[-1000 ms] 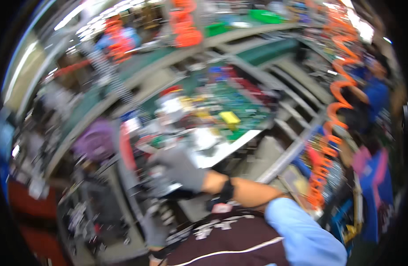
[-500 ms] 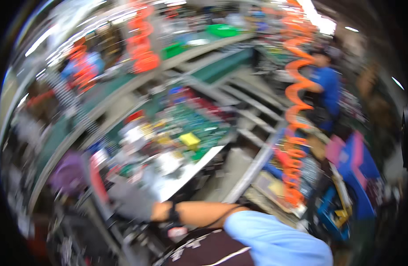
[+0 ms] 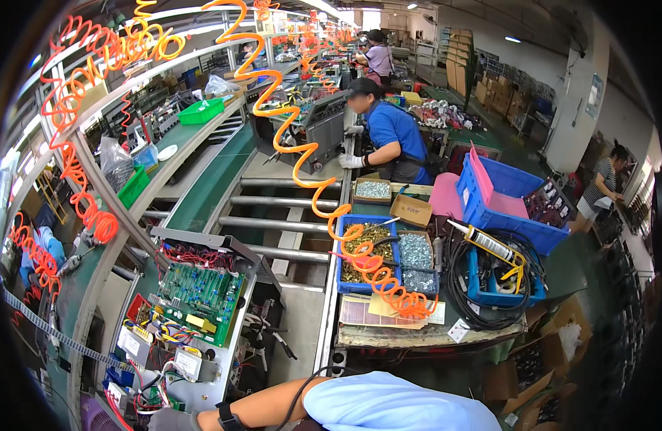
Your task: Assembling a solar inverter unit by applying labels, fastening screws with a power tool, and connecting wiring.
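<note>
My right hand, in a grey glove, is at the lower edge, beside the near end of an open electronic unit. Its fingers are cut off by the picture edge, so what it holds, if anything, is hidden. A black strap goes round that wrist. The unit has a metal chassis, a green circuit board, a yellow block-shaped component, boxed parts and many coloured wires. My left hand is out of view.
Metal rollers lie beyond the unit. On the right-hand bench are a blue screw bin, a caulking gun and a coiled black cable. An orange coiled hose hangs overhead. A co-worker in blue handles another machine.
The earlier picture is smeared by motion; now it is sharp. The view has swung, bringing more of the right-hand bench and co-workers in. My right hand now sits lower in the picture.
</note>
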A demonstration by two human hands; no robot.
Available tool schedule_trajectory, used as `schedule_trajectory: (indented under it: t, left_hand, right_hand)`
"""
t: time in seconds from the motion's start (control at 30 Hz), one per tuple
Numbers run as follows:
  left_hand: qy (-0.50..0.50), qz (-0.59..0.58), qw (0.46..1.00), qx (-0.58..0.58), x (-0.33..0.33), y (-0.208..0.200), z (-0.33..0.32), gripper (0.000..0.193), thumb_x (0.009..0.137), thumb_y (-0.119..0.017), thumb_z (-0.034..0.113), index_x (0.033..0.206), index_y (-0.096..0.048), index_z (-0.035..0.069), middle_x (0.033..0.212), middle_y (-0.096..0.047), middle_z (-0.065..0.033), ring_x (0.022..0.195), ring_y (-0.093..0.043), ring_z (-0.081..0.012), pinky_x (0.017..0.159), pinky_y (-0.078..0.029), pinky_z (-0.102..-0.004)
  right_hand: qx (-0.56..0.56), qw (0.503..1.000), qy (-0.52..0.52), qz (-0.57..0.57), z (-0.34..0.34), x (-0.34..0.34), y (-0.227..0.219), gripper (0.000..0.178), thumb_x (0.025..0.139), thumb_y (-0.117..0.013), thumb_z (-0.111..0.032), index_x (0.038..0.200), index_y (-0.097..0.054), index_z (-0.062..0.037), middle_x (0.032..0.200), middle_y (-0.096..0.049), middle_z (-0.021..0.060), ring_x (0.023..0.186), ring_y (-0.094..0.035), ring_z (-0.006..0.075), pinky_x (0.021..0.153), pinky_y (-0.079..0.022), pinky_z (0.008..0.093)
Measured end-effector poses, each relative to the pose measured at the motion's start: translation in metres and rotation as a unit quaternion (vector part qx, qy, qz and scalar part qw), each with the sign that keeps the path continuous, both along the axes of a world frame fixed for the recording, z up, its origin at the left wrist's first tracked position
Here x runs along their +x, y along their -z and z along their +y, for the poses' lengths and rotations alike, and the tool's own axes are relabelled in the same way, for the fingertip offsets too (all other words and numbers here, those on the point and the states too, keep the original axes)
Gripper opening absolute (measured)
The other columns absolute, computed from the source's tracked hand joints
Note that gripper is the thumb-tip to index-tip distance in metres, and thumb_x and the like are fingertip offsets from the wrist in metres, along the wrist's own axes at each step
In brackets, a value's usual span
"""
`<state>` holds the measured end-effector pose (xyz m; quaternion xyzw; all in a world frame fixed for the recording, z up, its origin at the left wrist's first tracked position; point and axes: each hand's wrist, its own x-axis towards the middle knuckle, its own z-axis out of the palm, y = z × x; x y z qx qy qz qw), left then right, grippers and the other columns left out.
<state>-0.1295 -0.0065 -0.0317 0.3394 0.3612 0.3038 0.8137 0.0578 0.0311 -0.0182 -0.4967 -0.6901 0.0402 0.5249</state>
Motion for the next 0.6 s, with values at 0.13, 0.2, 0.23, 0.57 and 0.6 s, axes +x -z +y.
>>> schedule_trajectory:
  t: [0.13, 0.2, 0.23, 0.57, 0.6]
  left_hand:
    - [-0.016, 0.045, 0.999, -0.006, 0.006, -0.007, -0.005, 0.008, 0.086, -0.054, 0.014, 0.082, -0.049, 0.009, 0.077, -0.051, -0.003, 0.066, -0.046, -0.0138, 0.06, -0.04, -0.0262]
    - [-0.016, 0.054, 0.998, -0.008, 0.008, -0.012, -0.008, 0.007, 0.086, -0.055, 0.014, 0.084, -0.05, 0.009, 0.078, -0.052, -0.0031, 0.067, -0.048, -0.014, 0.061, -0.041, -0.0265]
    - [-0.016, 0.059, 0.998, -0.003, 0.009, -0.014, -0.01, 0.007, 0.085, -0.055, 0.014, 0.084, -0.05, 0.009, 0.079, -0.053, -0.003, 0.067, -0.049, -0.0143, 0.062, -0.042, -0.0267]
    - [0.013, 0.042, 0.999, -0.01, 0.012, -0.021, -0.011, 0.016, 0.081, -0.055, 0.014, 0.073, -0.041, 0.012, 0.069, -0.039, -0.0006, 0.063, -0.038, -0.0138, 0.059, -0.034, -0.0272]
    - [0.019, 0.041, 0.999, -0.024, 0.012, -0.023, -0.012, 0.016, 0.08, -0.055, 0.014, 0.073, -0.042, 0.013, 0.069, -0.039, -0.0006, 0.063, -0.038, -0.0137, 0.059, -0.034, -0.0272]
  right_hand:
    - [0.019, 1.0, -0.004, 0.004, 0.01, 0.004, 0.007, 0.021, 0.064, -0.066, -0.027, 0.08, -0.067, -0.0123, 0.076, -0.064, 0.0095, 0.073, -0.063, 0.0304, 0.065, -0.049, 0.0437]
    - [0.011, 1.0, -0.001, 0.003, 0.013, 0.002, 0.009, 0.02, 0.065, -0.066, -0.026, 0.079, -0.066, -0.0118, 0.076, -0.064, 0.01, 0.073, -0.062, 0.0308, 0.064, -0.049, 0.0439]
    - [0.02, 1.0, -0.002, 0.006, 0.014, 0.002, 0.009, 0.02, 0.065, -0.066, -0.026, 0.078, -0.066, -0.0116, 0.076, -0.064, 0.0102, 0.072, -0.062, 0.0313, 0.064, -0.048, 0.0441]
    - [0.09, 0.995, 0.04, -0.032, -0.006, -0.004, 0.007, 0.015, 0.067, -0.063, -0.022, 0.072, -0.061, -0.0076, 0.071, -0.06, 0.0121, 0.072, -0.06, 0.0325, 0.069, -0.049, 0.0444]
    - [0.12, 0.99, 0.055, -0.048, -0.011, -0.004, 0.003, 0.015, 0.067, -0.063, -0.022, 0.071, -0.06, -0.0075, 0.07, -0.06, 0.012, 0.071, -0.06, 0.0321, 0.07, -0.049, 0.0442]
